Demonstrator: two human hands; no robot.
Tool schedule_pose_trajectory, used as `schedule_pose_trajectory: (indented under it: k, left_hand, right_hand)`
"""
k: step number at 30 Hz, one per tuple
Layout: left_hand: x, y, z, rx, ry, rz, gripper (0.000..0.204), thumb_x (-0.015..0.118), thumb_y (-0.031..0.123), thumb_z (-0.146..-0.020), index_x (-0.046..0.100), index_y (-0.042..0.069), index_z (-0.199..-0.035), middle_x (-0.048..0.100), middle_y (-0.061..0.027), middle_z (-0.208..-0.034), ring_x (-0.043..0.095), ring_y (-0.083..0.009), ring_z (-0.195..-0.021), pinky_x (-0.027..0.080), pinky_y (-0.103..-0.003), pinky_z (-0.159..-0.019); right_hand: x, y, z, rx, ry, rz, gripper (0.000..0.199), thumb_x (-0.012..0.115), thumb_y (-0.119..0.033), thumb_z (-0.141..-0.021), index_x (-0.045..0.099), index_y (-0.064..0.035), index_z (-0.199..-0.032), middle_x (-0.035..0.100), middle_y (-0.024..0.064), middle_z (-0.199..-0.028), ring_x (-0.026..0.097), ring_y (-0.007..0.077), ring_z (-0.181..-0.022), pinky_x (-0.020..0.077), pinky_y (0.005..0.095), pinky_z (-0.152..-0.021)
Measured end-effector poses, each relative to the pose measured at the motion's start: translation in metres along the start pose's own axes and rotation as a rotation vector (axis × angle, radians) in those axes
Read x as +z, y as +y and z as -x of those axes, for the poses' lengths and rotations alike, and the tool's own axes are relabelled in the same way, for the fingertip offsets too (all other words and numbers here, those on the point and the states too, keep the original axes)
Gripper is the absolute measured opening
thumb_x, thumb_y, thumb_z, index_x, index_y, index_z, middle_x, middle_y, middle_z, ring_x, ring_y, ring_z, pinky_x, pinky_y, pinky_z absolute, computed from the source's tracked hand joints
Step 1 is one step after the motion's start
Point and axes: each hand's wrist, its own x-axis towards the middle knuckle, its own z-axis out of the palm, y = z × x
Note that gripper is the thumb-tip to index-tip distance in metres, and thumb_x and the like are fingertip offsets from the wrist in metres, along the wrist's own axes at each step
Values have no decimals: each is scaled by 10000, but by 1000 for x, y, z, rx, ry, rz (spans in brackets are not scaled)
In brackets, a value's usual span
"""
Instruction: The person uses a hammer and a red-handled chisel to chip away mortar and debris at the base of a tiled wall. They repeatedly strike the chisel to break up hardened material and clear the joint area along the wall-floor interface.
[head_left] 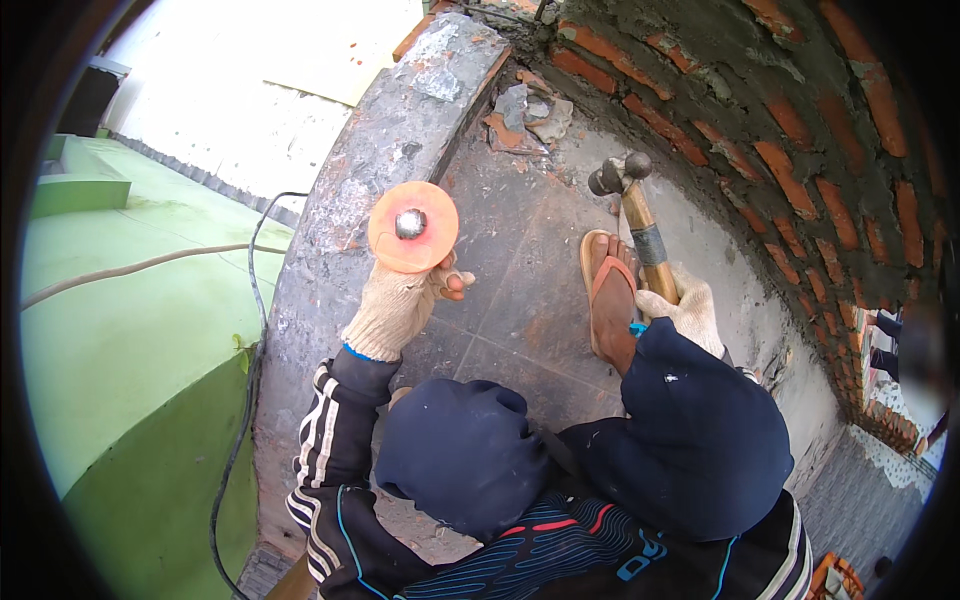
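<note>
In a knitted off-white glove, my left hand (388, 308) is closed below the round orange guard of a chisel (410, 224). The chisel's metal head shows in the middle of that disc, and its blade is hidden beneath. My right hand (692, 308), also gloved, grips the lower wooden handle of a hammer (638, 210) with dark tape round its middle. The hammer's rounded metal head points away from me, apart from the chisel. Left of the hammer handle is my right foot (610, 300) in an orange-strapped flip-flop.
A rough concrete ledge (335, 215) runs along the left, with a black cable (262, 300) beside it. Broken mortar pieces (528, 118) lie on the dark tiled floor (488, 335). A mortared brick wall (785, 165) rises at right. Another person's legs (884, 342) show far right.
</note>
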Motion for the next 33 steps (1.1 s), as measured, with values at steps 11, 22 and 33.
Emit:
schedule_pose_trajectory:
  k: [11, 22, 33]
  left_hand:
    - [105, 90, -54, 114, 5, -2030, 300, 659, 206, -810, 635, 68, -1075, 574, -174, -1193, 599, -376, -998, 484, -445, -821]
    - [105, 102, -149, 548, 444, -846, 398, 738, 255, -870, 592, 69, -1191, 649, -38, -1027, 613, -134, -948, 497, -306, -854]
    - [79, 98, -212, 570, 392, -1245, 390, 668, 249, -914, 584, 58, -1244, 671, -54, -1107, 630, -138, -983, 477, -306, -898]
  right_hand:
    - [25, 62, -121, -17, -430, -115, 271, 647, -177, -814, 630, 20, -999, 611, 97, -709, 603, 165, -640, 483, 321, -588]
    - [-1, 59, -149, -182, -531, 197, 325, 621, -208, -839, 578, -33, -1109, 648, 226, -880, 652, 402, -860, 506, 431, -748]
    - [9, 74, -140, -86, -457, 191, 432, 671, -180, -819, 575, -102, -1233, 657, 240, -964, 642, 417, -954, 514, 440, -788]
